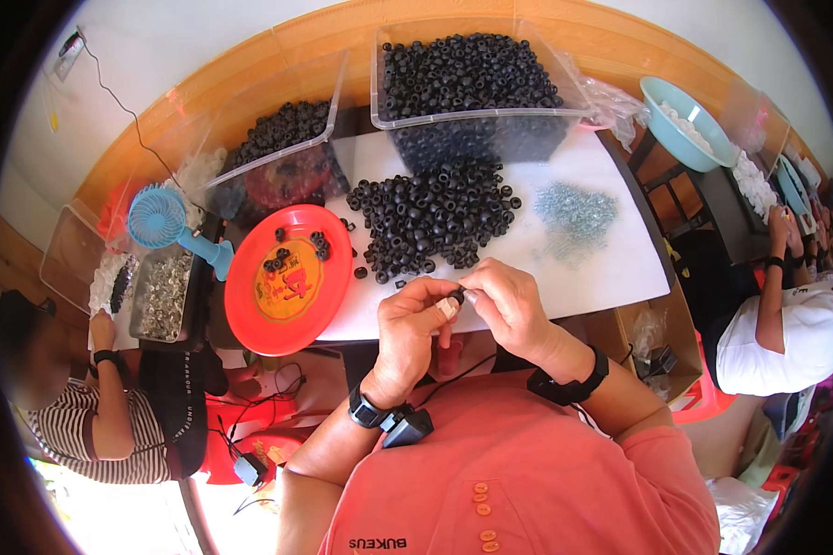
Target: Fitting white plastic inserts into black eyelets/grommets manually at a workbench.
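Observation:
My left hand (409,326) pinches a small round black piece (457,295) between thumb and fingers, just off the near edge of the table. Against that piece, the fingertips of my right hand (507,305) are pressed together; whatever they grip is too small to make out. Right beyond my hands spreads a loose heap of black ring-like pieces (430,217) with holes in them. To the heap's right lies a pile of tiny clear bluish pieces (576,217). A red round tray (242,319) at the left bears several of the black pieces.
Two clear bins of black pieces stand behind, one at the back middle (472,79) and one at the left (282,139). A blue handheld fan (157,217) stands left of the tray. Co-workers sit at the left (111,425) and right (777,338). A light-blue basin (662,92) stands back right.

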A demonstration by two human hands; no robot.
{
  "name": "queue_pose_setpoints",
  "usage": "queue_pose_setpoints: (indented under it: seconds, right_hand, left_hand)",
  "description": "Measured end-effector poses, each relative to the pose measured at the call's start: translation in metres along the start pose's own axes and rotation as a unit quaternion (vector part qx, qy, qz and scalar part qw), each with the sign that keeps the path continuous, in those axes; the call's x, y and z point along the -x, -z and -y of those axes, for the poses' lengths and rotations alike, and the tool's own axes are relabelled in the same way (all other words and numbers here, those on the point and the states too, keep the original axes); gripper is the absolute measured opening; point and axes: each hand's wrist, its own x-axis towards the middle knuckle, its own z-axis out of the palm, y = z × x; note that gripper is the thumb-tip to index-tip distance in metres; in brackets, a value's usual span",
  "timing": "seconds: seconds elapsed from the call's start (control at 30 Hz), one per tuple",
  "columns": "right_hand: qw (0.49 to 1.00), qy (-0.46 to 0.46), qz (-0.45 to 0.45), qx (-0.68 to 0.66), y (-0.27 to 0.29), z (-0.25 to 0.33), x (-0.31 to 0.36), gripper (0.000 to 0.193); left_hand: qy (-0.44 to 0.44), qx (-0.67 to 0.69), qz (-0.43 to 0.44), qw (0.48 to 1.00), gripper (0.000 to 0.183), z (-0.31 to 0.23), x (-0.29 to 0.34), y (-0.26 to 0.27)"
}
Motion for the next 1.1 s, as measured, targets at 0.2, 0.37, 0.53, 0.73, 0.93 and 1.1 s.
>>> queue_pose_setpoints:
  seconds: [0.2,0.37,0.53,0.73,0.93,1.1]
  right_hand:
    - [0.996,0.008,0.029,0.087,0.009,0.009,0.0,0.014]
    - [0.998,-0.057,-0.013,0.012,-0.003,-0.013,0.015,0.014]
    - [0.999,-0.024,-0.041,-0.019,-0.012,-0.011,0.007,0.009]
    - [0.995,0.014,-0.054,0.081,-0.01,-0.015,0.009,0.018]
    - [0.995,-0.006,-0.069,0.069,-0.016,-0.014,0.013,0.021]
    - [0.997,0.008,-0.083,0.004,-0.015,-0.005,0.012,0.022]
  left_hand:
    - [-0.034,-0.081,0.003,0.996,0.014,0.002,0.001,-0.008]
    - [-0.07,-0.139,-0.018,0.988,0.015,0.002,0.0,-0.01]
    - [-0.064,-0.06,-0.031,0.996,0.015,0.0,-0.002,-0.004]
    - [-0.069,-0.082,-0.043,0.993,0.013,0.004,-0.007,-0.016]
    - [-0.052,-0.079,-0.04,0.995,0.013,0.001,-0.008,-0.015]
    - [-0.046,-0.075,-0.035,0.995,0.016,-0.011,-0.004,-0.009]
